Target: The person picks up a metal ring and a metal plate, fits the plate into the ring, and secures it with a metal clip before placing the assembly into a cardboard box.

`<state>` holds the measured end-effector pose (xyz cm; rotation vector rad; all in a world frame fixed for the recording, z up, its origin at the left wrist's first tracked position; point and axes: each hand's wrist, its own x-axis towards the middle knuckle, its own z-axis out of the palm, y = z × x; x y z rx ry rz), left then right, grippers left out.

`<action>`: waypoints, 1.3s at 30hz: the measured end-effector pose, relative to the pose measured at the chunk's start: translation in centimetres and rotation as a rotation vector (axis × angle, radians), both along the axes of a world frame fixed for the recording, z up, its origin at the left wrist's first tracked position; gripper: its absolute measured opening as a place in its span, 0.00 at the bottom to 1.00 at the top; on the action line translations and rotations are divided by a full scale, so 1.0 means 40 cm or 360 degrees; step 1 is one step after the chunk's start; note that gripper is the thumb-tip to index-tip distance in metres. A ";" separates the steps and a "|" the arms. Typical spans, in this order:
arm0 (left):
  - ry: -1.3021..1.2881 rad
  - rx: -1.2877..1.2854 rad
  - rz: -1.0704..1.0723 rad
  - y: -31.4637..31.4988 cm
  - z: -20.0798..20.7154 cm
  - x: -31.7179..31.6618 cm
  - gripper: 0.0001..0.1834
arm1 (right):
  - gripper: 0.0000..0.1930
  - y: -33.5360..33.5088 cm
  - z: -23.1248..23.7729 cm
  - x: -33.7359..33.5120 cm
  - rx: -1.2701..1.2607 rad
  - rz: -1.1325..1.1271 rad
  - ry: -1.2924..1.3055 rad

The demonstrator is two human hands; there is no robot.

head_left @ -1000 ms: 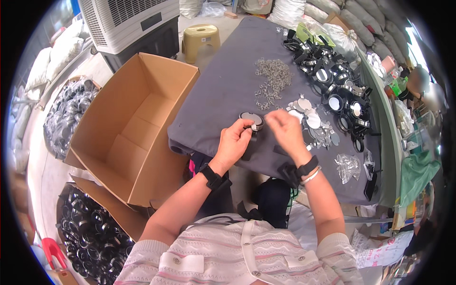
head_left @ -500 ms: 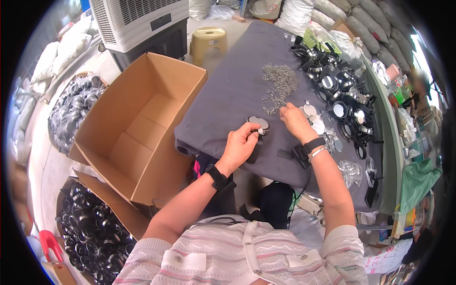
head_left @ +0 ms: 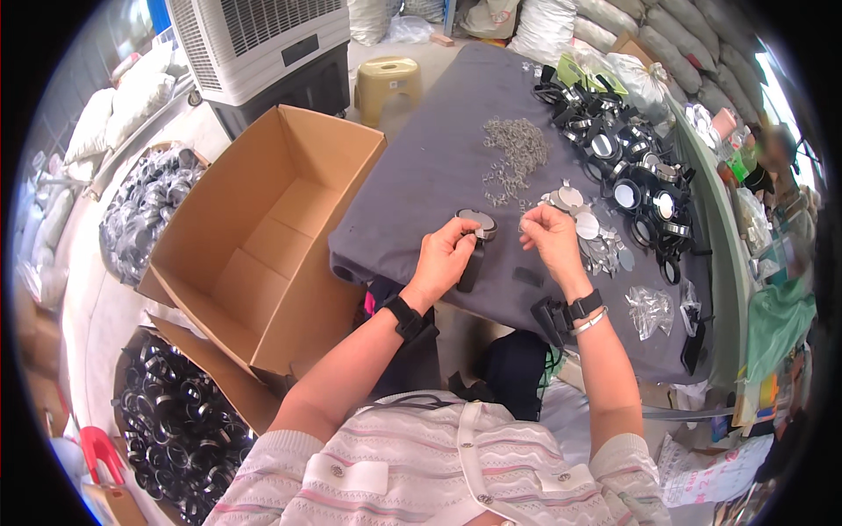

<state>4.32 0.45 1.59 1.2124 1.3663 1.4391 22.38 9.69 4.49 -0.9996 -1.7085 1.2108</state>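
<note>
My left hand (head_left: 443, 260) is closed on a black round part (head_left: 476, 223) with a silver-grey disc face and a black strip hanging toward the table's near edge. The part rests on the grey cloth. To its right, my right hand (head_left: 554, 241) is held in a pinch, with a tiny silvery metal piece just showing at the fingertips; its exact shape is too small to tell. Beyond both hands lies a heap of small metal pieces (head_left: 517, 149). Flat silver discs (head_left: 589, 228) are scattered right beside my right hand.
Black round parts (head_left: 627, 195) are heaped along the table's right side. Small clear plastic bags (head_left: 651, 311) lie near its front right. An open cardboard box (head_left: 254, 298) stands left of the table, with a carton of black rings (head_left: 175, 421) below it. Farther off are a stool (head_left: 386, 83) and an air cooler (head_left: 272, 53).
My right hand has drawn back from the near edge of the metal-piece heap and turned, still pinched. My left hand stays on the round part.
</note>
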 end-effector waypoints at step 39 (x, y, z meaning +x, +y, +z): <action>-0.0207 0.0051 -0.0040 0.021 -0.024 0.003 0.09 | 0.03 -0.128 0.016 0.180 0.0995 -0.0619 -0.0863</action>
